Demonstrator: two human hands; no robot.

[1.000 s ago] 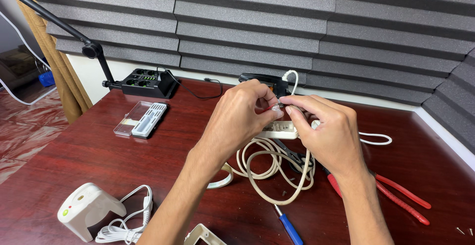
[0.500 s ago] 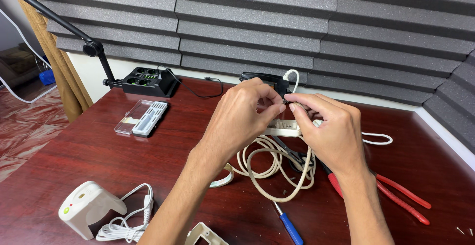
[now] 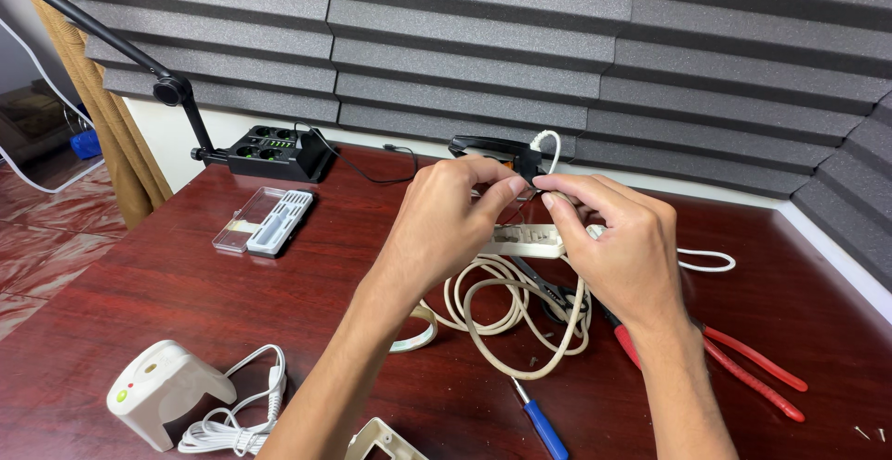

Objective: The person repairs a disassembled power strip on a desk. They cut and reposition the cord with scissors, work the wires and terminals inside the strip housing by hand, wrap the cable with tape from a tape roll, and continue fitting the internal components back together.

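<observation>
Above the power strip (image 3: 523, 240), hands (image 3: 446, 228) stay pinched.

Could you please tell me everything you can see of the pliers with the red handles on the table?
The pliers lie flat on the dark red wooden table, right of the coiled beige cable and below the person's right hand. Two long, glossy red handles, apparently plastic-coated, splay apart towards the right edge. The dark metal head points up-left and is mostly hidden behind the right wrist and the cable. No hand touches them.
</observation>
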